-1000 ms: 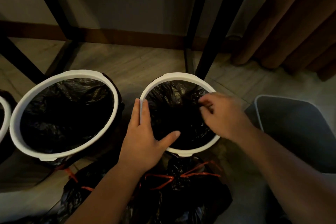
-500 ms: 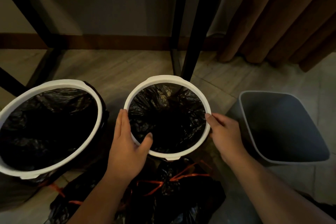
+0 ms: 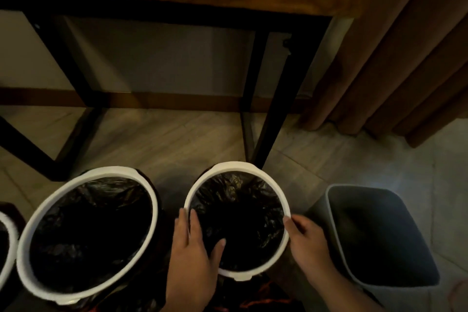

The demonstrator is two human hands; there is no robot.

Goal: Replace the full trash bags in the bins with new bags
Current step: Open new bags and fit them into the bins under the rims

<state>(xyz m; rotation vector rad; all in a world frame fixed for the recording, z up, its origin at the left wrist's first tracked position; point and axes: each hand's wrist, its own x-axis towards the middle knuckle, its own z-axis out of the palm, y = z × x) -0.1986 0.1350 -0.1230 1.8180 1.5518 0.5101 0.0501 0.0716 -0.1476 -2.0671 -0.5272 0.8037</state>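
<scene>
Fingers [image 3: 193, 220] of left hand [image 3: 192, 258] flat, released, on white round plastic bin rim [image 3: 235, 166], lower centre; right hand [image 3: 310, 243] grasps it.

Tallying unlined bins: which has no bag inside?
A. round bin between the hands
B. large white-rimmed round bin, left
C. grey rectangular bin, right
C: the grey rectangular bin shows bare inner walls; the large round bin and the smaller round bin are black-lined.
</scene>
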